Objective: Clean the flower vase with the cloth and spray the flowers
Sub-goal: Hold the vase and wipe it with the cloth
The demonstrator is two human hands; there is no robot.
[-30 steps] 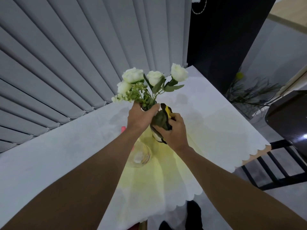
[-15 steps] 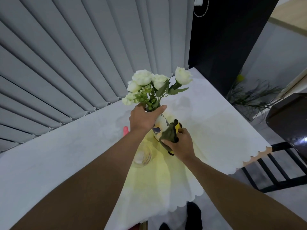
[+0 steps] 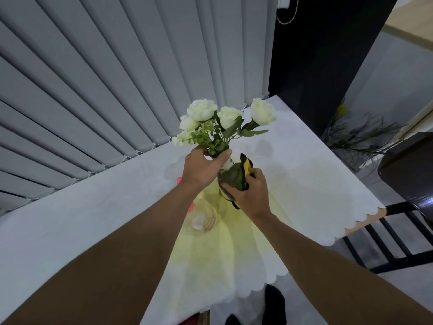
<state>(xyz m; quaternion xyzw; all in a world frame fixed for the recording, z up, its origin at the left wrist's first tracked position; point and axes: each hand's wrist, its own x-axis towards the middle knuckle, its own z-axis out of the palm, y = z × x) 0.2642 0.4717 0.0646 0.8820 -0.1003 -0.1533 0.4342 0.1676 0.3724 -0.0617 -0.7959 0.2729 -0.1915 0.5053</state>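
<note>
White roses with green leaves [image 3: 222, 120] stand in a pale flower vase [image 3: 226, 164], which is held over the white tablecloth [image 3: 93, 207]. My left hand [image 3: 202, 168] grips the vase at its neck, just under the flowers. My right hand [image 3: 249, 192] presses a crumpled green and yellow cloth [image 3: 236, 175] against the vase's side. Hands and cloth hide most of the vase body. A clear spray bottle [image 3: 201, 219] with a pink part lies on the table under my left forearm.
Grey vertical blinds [image 3: 117, 78] hang behind the table. The table's scalloped right edge [image 3: 351, 221] ends over a black chair frame [image 3: 386, 242]. A dark cabinet [image 3: 328, 55] and a floor plant [image 3: 358, 134] stand at the back right.
The cloth in my right hand slid down the vase half a second ago and is now back up near the neck. My left hand has kept its grip on the neck.
</note>
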